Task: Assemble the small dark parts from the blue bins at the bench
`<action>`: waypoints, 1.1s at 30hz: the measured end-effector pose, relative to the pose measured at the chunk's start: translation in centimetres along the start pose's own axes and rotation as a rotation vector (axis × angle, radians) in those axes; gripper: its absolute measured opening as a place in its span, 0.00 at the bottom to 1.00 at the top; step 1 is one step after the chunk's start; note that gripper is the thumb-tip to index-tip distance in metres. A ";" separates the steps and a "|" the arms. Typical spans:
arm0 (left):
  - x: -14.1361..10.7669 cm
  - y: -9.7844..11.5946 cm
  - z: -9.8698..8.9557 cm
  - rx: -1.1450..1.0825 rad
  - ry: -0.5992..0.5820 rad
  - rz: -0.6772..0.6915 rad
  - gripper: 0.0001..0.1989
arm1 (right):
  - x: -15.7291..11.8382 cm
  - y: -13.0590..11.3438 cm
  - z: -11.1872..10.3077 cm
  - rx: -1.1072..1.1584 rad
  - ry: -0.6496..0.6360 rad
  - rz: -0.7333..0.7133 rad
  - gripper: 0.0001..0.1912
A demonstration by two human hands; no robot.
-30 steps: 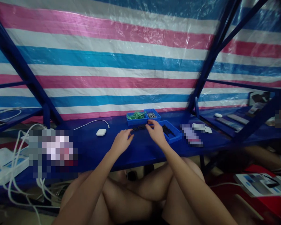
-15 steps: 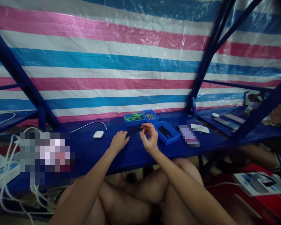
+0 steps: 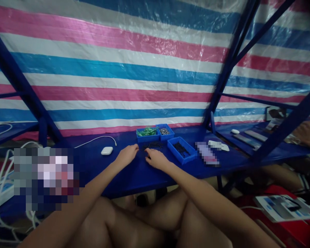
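On the blue table, my left hand is closed, its fingertips drawn together left of a loose pile of thin black pieces. My right hand rests palm down just in front of that pile, with its fingers curled and pressed together. Anything between the fingertips of either hand is too small or hidden to name. Behind the pile stand a blue bin of green pieces and a smaller blue bin of small metallic parts. To the right of my right hand is a blue bin of black strips.
A white case and a white cable lie to the left. A blurred-out phone-like object and a white device lie right. Blue frame posts flank the table. Another person's hand is at far right.
My left hand has moved slightly up and its fingers have drawn together. My right hand has lowered from a raised ring-shaped pinch to the table, shifting left. The view has shifted slightly.
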State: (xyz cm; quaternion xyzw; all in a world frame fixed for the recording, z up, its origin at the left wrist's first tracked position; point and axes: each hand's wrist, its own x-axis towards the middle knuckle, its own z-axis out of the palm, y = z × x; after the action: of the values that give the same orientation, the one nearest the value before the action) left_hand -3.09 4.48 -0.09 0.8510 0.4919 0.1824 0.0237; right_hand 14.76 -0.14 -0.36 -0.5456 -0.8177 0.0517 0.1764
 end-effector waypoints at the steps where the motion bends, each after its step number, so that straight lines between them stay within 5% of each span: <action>1: -0.3 0.1 -0.1 -0.064 -0.001 0.000 0.10 | 0.2 0.1 -0.4 -0.013 -0.024 -0.031 0.19; 5: -0.9 1.5 0.0 -0.329 -0.030 0.026 0.10 | 0.8 0.5 -1.5 -0.012 -0.082 -0.120 0.19; 14: -0.6 3.9 -0.1 -0.641 -0.015 0.018 0.10 | -0.8 0.6 -2.5 -0.101 -0.077 -0.081 0.13; 20: -0.4 2.8 -0.3 -0.578 -0.062 0.062 0.11 | -0.8 0.6 -2.9 -0.088 -0.074 -0.062 0.14; 33: -0.9 3.7 -0.6 -0.560 0.066 0.039 0.11 | -1.1 -0.1 -3.0 -0.098 0.022 -0.015 0.15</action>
State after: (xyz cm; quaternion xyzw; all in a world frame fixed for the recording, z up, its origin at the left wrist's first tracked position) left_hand -0.63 1.68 1.05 0.8143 0.4062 0.3391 0.2385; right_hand 16.08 -1.45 2.17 -0.5479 -0.8213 0.0042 0.1588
